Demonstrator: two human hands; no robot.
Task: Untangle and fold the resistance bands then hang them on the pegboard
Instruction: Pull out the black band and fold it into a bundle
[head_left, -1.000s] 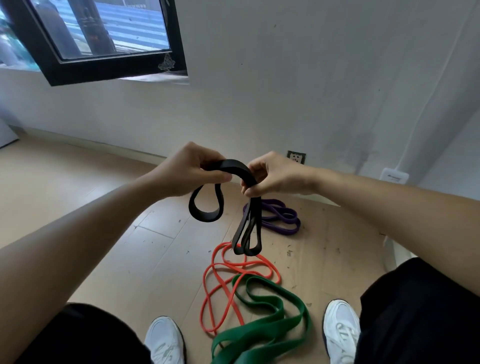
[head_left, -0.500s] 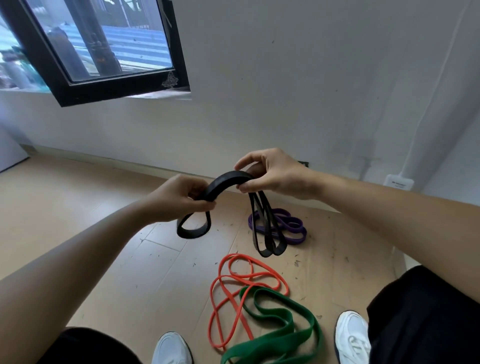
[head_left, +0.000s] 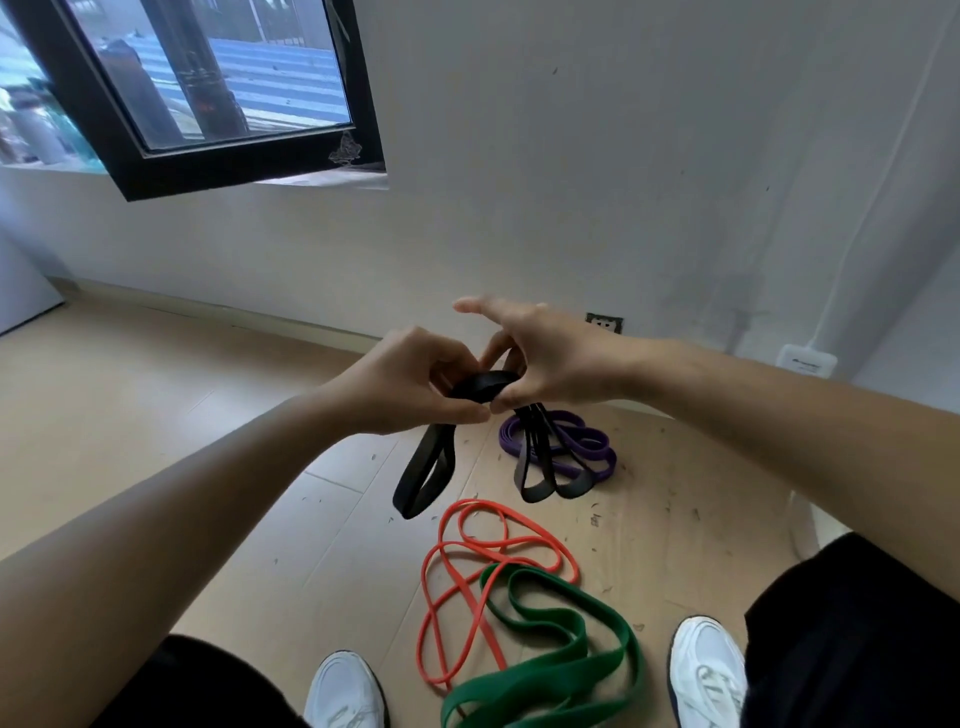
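A black resistance band (head_left: 426, 475) hangs folded between both hands, one loop dropping on the left and two loops on the right. My left hand (head_left: 410, 387) grips its top fold with curled fingers and thumb. My right hand (head_left: 545, 358) pinches the same fold with thumb and lower fingers while the index finger points out straight. On the floor below lie an orange band (head_left: 457, 577), tangled with a wide green band (head_left: 566, 660), and a coiled purple band (head_left: 587, 441) farther back. No pegboard is in view.
I stand on a wooden floor (head_left: 208, 467) with white shoes (head_left: 345, 691) either side of the bands. A white wall (head_left: 571, 182) with a socket (head_left: 604, 323) is ahead, and a black-framed window (head_left: 208, 104) hangs at upper left.
My hands have come together at the band's top fold. The right hand's index finger has straightened out. The hanging loops swung lower on the left.
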